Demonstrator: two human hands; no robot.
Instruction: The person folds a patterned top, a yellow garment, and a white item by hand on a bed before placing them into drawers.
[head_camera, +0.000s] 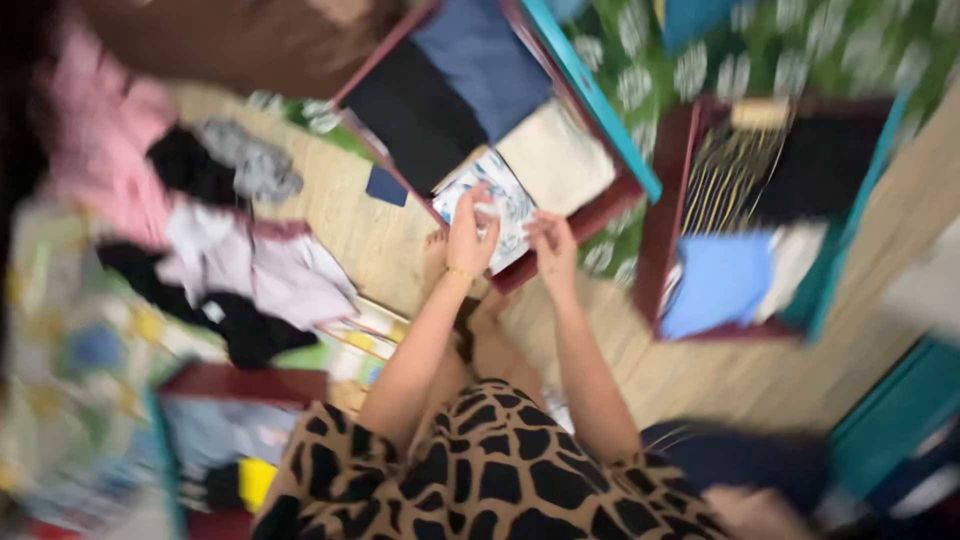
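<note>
Frame blurred. Left hand fingers curled, gripping the near edge of a folded white-and-blue patterned cloth. Right hand touches the same edge; grip unclear. Cloth lies in the far drawer, beside folded black, blue and cream pieces.

Blurred view. Second drawer, right of hands: striped, black, blue folded items. Loose clothes pile on wood floor, left of hands. Third drawer lower left, w/ yellow item. Green patterned rug beyond.
</note>
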